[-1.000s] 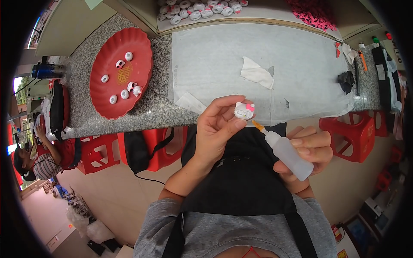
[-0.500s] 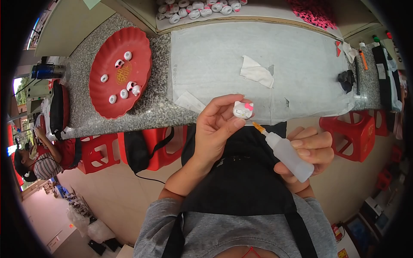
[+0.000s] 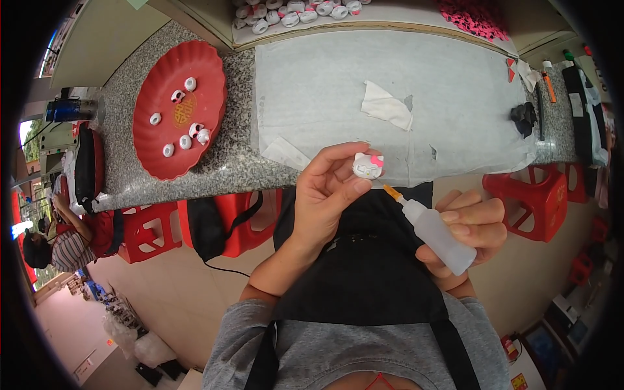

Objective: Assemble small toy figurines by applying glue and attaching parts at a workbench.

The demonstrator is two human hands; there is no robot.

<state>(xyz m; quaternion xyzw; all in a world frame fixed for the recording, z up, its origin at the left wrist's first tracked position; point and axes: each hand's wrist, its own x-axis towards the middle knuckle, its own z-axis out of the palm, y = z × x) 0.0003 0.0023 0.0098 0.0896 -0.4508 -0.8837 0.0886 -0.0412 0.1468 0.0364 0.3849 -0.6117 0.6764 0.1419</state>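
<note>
Between the thumb and fingers of my left hand (image 3: pixel 323 196) is a small white cat-head figure (image 3: pixel 368 167) with a pink bow, held up over the table's near edge. My right hand (image 3: pixel 473 225) is wrapped round a translucent squeeze bottle (image 3: pixel 441 238), tilted so that its tip points up and left. The bottle's orange nozzle (image 3: pixel 391 192) stops just below and right of the figure, with a small gap between them. A white cloth scrap (image 3: pixel 386 106) lies on the paper-covered table beyond both hands.
A red scalloped tray (image 3: pixel 156 88) with several small white pieces stands on the granite top at left. White heads (image 3: pixel 299 13) and pink pieces (image 3: pixel 473 18) fill the shelf at the back. Red stools (image 3: pixel 530 200) stand below the table. Another person (image 3: pixel 68 247) is far left.
Both hands keep nearly the same pose. The bottle and my right hand have shifted very slightly right. The view has moved a little, so the tray and shelf sit slightly differently.
</note>
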